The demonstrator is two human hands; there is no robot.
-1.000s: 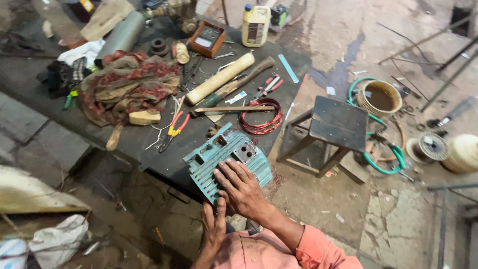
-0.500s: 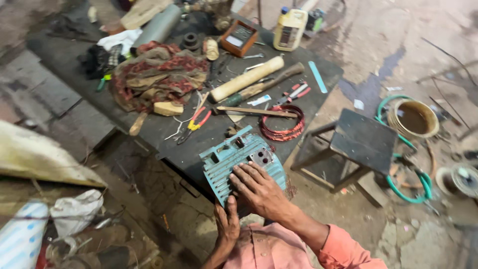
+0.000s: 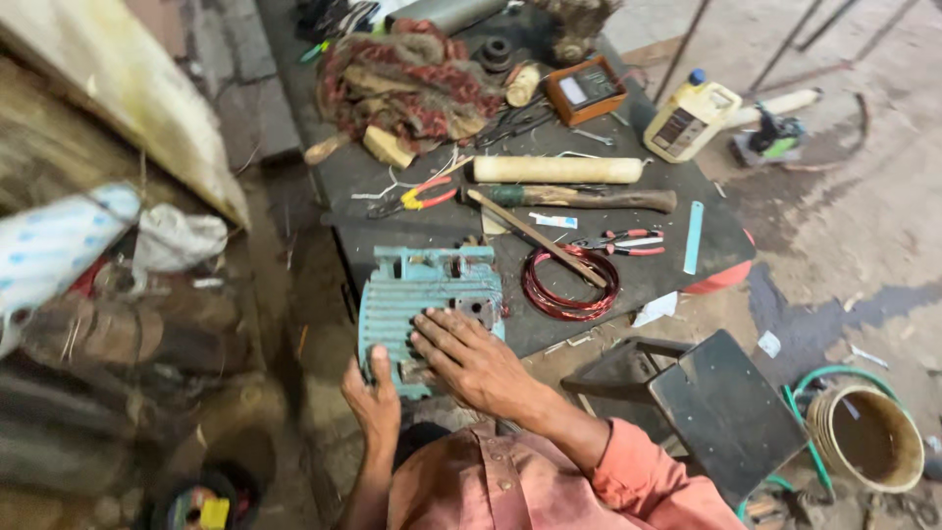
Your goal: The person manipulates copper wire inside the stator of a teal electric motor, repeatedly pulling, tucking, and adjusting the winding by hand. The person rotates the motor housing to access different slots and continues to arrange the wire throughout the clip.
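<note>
a rough concrete workshop floor, stained and littered, with a dark counter point(image 3: 687, 255) crowded with tools. nearest, the left hand point(image 3: 375, 400) grips the near lower corner of a teal finned motor housing point(image 3: 412, 299), thumb up against its side, fingers hidden beneath, so it is closed on the casing. the right hand point(image 3: 469, 355) lies flat on top of the housing, fingers spread wide and pressing down, holding nothing else. the housing sits at the counter's near edge, partly overhanging toward the person.

just beyond the right hand's fingertips lies a coil of red copper wire point(image 3: 569, 285), with a long wooden stick point(image 3: 535, 238) across it. further out from that hand are red-handled pliers point(image 3: 618, 241), a hammer point(image 3: 579, 198) and a pale wooden roller point(image 3: 556, 170). beyond the left hand, red-and-yellow cutters point(image 3: 424, 196), then a heap of dirty rags point(image 3: 407, 83). farthest, an orange-cased meter point(image 3: 586, 90) and a pale plastic jug point(image 3: 691, 118). to the right of the right hand, off the counter, a dark metal stool point(image 3: 721, 412).

judging by the grip, the housing is being steadied or shifted; any further handling calls for a firm two-handed hold, as it looks heavy and sits at the edge.
</note>
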